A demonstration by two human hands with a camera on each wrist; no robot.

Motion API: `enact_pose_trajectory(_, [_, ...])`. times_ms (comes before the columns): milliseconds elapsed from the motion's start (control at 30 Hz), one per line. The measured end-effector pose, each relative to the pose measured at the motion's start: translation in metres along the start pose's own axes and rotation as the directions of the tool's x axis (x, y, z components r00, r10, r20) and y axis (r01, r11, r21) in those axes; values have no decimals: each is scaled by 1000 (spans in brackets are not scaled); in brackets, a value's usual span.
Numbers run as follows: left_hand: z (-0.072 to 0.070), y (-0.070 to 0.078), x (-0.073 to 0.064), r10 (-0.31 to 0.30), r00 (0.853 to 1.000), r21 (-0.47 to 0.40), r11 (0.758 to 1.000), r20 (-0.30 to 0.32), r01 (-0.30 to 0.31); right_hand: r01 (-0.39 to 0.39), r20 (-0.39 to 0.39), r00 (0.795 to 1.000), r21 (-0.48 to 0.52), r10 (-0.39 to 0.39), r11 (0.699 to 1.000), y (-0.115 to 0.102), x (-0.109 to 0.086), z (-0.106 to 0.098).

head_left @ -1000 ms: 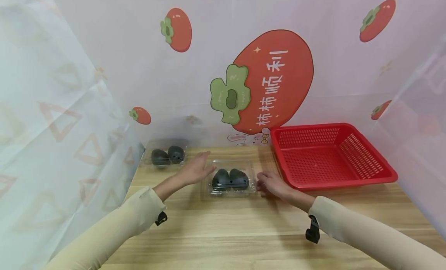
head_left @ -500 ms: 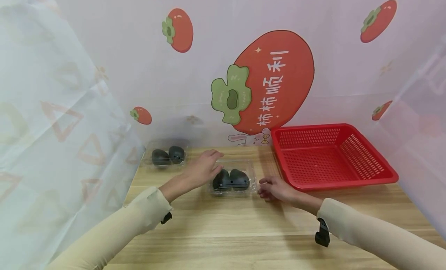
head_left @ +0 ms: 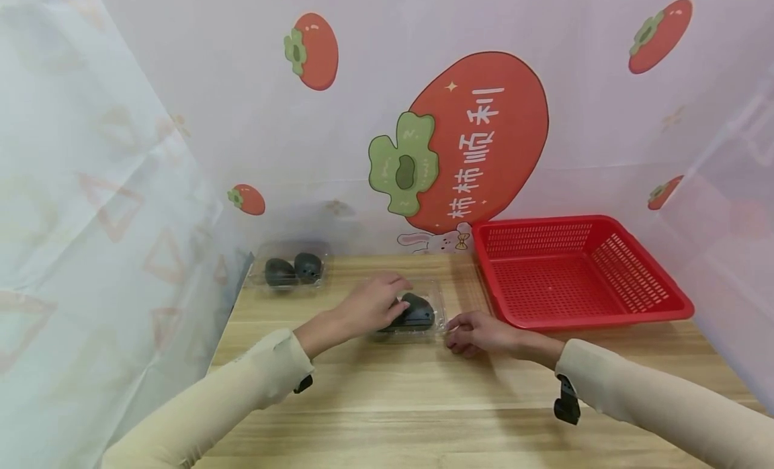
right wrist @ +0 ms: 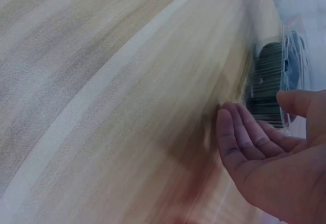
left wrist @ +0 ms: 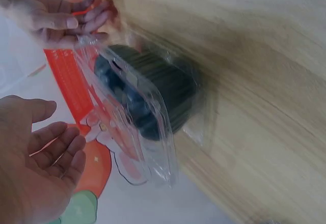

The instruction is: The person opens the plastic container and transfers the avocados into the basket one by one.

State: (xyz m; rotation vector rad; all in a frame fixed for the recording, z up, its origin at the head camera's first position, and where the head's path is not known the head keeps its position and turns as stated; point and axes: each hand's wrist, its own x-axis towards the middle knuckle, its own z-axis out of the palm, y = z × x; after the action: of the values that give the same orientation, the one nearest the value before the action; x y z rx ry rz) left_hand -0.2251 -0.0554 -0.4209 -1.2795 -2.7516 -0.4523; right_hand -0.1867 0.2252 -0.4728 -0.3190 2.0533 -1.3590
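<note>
While the left hand (head_left: 373, 309) hangs relaxed above the clear box (head_left: 439, 313) of dark rounded pieces (head_left: 419, 311), I see the right hand (head_left: 478, 334) loosely curved just beside its edge; on my remote feed, neither is gripping anything.

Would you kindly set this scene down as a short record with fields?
near clamshell: clear plastic, dark avocado-like fruit inside
left hand: over that clamshell, fingers relaxed
right hand: beside its right end, contact unclear
far container: back left, clear plastic, two similar fruits
basket: red plastic, right side
table: light wood-grain surface
</note>
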Motion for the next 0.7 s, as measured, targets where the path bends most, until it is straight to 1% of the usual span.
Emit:
enact_pose_trajectory(133, [5,7,6,20,999,27,999,39,-21,0,21,1000,39,-1,999,1,1,0])
enact_pose_trajectory(367, [18,19,15,104,992,53,993,70,-108,1,57,998,142,-10,990,7,3,3])
enact_pose_trajectory(433, [21,22,16,115,990,57,991,80,-120,3,65,998,164,-14,986,8,4,4])
enact_pose_trajectory(567, [24,28,20,116,989,66,990,96,-123,14,71,997,200,-29,980,10,6,3])
enact_pose_trajectory(700, [28,31,25,118,986,50,991,119,-124,19,70,997,236,-36,972,14,8,1])
